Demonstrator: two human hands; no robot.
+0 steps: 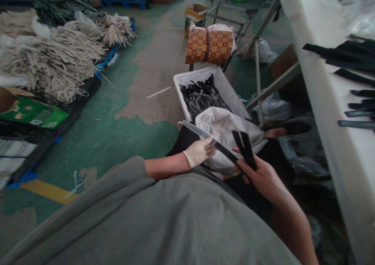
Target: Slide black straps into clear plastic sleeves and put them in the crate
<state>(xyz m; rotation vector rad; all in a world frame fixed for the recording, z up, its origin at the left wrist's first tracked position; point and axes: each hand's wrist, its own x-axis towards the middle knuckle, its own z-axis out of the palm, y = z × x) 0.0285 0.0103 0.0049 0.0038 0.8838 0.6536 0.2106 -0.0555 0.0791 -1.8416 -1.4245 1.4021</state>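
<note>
"What's that you're holding?"

"A long strip (225, 151). It's over my lap, between my two hands. It's thin and flat, shiny grey at the left end and black at the right."

"Why two hands?"

"I think that keeps it straight. My left hand (199, 152) pinches the middle, thumb and fingers together. It wears a pale, thin glove, maybe so the strip won't rub my skin. My right hand (265, 179) is bare and curled tight around the black end."

"And those bits poking up?"

"Short strips (247, 147), black and flat. The same hand squeezes them too, perhaps so they stay in one bunch."

"What's on your legs?"

"A floppy white sack (225, 126), all wrinkly, with writing on it. Maybe it keeps me clean. Just past it is a hard white tub (234, 93) full of messy dark strips (202, 97)."

"And farther off?"

"A fat checked roll (221, 48), tied round its middle so it looks pinched. On the right, more black strips (359, 56) lie on the white tabletop (319, 93), likely for easy reach. Far left, there's a heap of pale, stringy cords (55, 58)."
</note>
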